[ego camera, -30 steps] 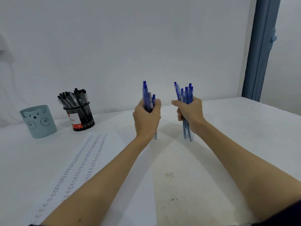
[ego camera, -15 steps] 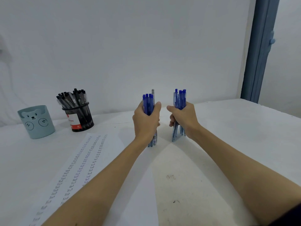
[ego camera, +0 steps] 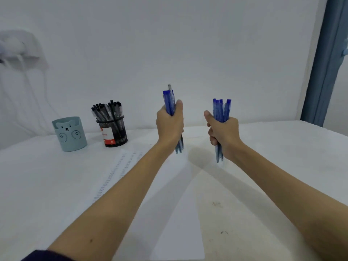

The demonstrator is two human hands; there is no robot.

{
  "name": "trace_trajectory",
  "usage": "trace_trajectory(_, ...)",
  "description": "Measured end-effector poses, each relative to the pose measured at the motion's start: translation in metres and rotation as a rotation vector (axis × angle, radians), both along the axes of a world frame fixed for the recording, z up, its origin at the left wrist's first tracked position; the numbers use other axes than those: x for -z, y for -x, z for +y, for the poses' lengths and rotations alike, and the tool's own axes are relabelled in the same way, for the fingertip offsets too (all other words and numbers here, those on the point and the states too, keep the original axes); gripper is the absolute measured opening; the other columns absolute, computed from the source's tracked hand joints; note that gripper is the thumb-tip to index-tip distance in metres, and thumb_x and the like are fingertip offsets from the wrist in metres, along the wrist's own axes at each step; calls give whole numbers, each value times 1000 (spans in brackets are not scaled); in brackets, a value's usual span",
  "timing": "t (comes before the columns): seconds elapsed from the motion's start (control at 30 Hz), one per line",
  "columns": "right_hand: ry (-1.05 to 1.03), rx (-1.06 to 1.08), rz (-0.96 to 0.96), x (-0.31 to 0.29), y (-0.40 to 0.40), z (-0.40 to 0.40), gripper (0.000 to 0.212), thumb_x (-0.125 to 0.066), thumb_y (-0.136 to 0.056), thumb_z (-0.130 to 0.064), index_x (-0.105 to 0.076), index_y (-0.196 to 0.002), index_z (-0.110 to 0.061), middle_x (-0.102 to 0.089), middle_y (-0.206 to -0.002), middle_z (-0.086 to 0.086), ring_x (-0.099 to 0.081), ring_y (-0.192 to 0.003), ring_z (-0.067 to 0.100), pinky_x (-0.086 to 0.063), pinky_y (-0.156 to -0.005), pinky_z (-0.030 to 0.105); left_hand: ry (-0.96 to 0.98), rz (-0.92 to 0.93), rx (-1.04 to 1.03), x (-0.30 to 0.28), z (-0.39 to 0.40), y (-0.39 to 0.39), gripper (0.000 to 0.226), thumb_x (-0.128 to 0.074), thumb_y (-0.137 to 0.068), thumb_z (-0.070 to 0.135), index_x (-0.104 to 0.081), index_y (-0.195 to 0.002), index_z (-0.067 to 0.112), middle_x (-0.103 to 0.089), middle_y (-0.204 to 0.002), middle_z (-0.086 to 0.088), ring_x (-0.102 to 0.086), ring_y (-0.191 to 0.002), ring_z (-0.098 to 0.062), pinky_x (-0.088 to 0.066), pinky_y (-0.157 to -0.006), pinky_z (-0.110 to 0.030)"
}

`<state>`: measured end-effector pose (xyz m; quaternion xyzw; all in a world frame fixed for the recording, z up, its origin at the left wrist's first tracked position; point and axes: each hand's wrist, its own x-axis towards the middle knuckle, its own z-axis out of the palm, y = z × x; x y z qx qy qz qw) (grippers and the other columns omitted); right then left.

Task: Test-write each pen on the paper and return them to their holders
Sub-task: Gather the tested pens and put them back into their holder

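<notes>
A person is gripping two bunches of blue pens upright above a white table [ego camera: 282, 147], one bunch in each fist. The left hand [ego camera: 169, 125] is wrapping its fingers and thumb tightly around the left bunch of blue pens [ego camera: 169, 102], while the right hand [ego camera: 223, 131] is clamping the right bunch of blue pens [ego camera: 221, 110] the same way; the tips of both bunches are pointing down, and whether they are touching the table cannot be told. The paper [ego camera: 169, 213], with rows of test marks running along its left part, is lying near the person, under the left forearm. At the far left, a black mesh holder [ego camera: 113, 132] is standing packed with black pens [ego camera: 107, 110], and just left of it a pale blue bear-faced holder [ego camera: 69, 134] is sitting apart from the hands, its inside hidden from this angle. The risk from here, as it appears, is a loosening grip letting slim pens slide out and scatter or roll across the table; carrying both full bunches to the far holder could also be knocking the crowded mesh holder beside it over
</notes>
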<state>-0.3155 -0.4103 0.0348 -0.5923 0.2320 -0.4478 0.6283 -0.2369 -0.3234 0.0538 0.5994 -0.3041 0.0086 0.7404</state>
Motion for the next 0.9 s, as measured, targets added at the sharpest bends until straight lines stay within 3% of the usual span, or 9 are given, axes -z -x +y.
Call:
trace_trajectory(0.13,-18,-175,10,-18,-26,37,26,-63,-89,-18,-42,-75,-12,-34,-52,2,-29,-35,10,-28,-37,19,-10,2,-44,-34,56,-32,23,-53,-95,23,-48,-75,12,-38,-50,3,-33,-38,-8,-34,-43,-21)
trace_trajectory(0.27,-19,-352,13,-45,-73,86,23,-58,-89,-15,-41,-74,-13,-37,-39,-2,-31,-31,12,-31,-36,16,-3,7,-117,-37,113,-77,29,-54,-94,22,-41,-68,15,-35,-49,3,-31,-39,-8,-32,-46,-24)
trace_trajectory(0.43,6,-481,-2,-74,-161,159,20,-54,-92,-17,-43,-76,-12,-46,-34,-1,-44,-29,13,-43,-42,21,57,49,-303,-36,178,-156,24,-50,-95,25,-44,-75,16,-42,-50,3,-41,-40,-8,-42,-52,-23)
trace_trajectory(0.6,36,-500,-33,-94,-245,199,18,-52,-95,-24,-47,-87,-9,-51,-46,4,-50,-32,13,-48,-47,23,139,118,-402,-51,206,-231,21,-46,-97,28,-48,-80,16,-52,-56,2,-54,-52,-9,-46,-63,-24)
trace_trajectory(0.73,78,-427,-107,-101,-305,211,22,-50,-96,-26,-46,-78,-14,-50,-55,6,-51,-36,13,-44,-45,22,155,56,-483,-61,209,-282,31,-42,-99,34,-55,-96,6,-58,-60,3,-59,-62,-6,-42,-75,-22)
trace_trajectory(0.9,127,-354,-186,-87,-365,217,25,-50,-96,-27,-45,-74,-17,-57,-62,12,-54,-36,12,-47,-48,23,143,19,-502,-56,200,-325,45,-39,-99,38,-61,-108,0,-68,-73,2,-63,-72,-4,-32,-62,-14)
